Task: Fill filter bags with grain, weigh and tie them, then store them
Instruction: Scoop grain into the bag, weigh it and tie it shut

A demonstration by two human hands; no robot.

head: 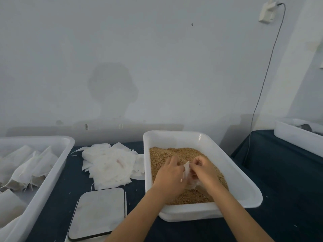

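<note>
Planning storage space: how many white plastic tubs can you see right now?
3: grain tub in the centre under the hands, tub of filled bags at left, a third tub at far right, partly cut off.

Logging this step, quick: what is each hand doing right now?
Left hand: holds the filter bag over the grain.
Right hand: pinches the same bag's top edge.

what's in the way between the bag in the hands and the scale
Nothing visible. The filter bag is held over the grain tray; the scale sits to its left with a bare top. Only the tray's left wall lies between.
</note>
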